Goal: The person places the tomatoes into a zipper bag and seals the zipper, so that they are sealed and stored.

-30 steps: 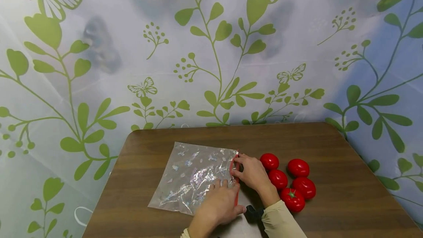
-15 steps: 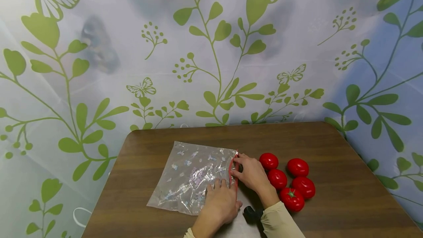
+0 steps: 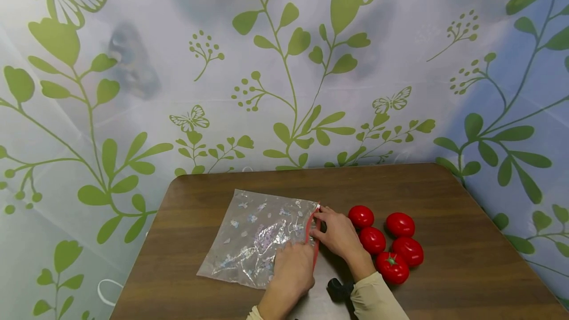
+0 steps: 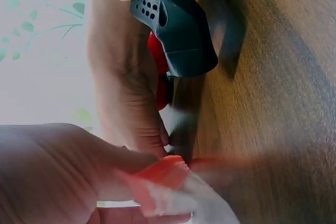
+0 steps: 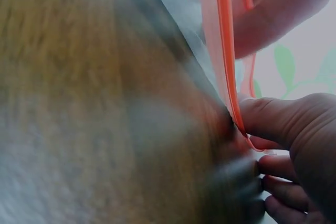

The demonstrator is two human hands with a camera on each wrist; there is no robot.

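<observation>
A clear zip bag (image 3: 249, 233) with small printed figures lies flat on the table, its red-edged mouth toward the right. My left hand (image 3: 293, 268) curls its fingers at the near part of that mouth. In the left wrist view, the thumb and fingers of the left hand (image 4: 79, 171) hold the red edge (image 4: 168, 170). At the far end of the mouth, near a white slider, is my right hand (image 3: 339, 231). In the right wrist view, the right hand (image 5: 304, 135) pinches the red strip (image 5: 226, 51) between thumb and fingers; the two strips stand apart there.
Several shiny red tomatoes (image 3: 400, 225) sit just right of my right forearm, one with a green stem top. A black wrist mount (image 3: 340, 290) is on the right wrist. The brown wooden table (image 3: 462, 241) meets a leaf-patterned curtain (image 3: 311, 63) at its back edge.
The left hand's fingers, spread over the bag a second ago, have curled in at the red edge. The red strips bow further apart. The right hand has barely moved.
</observation>
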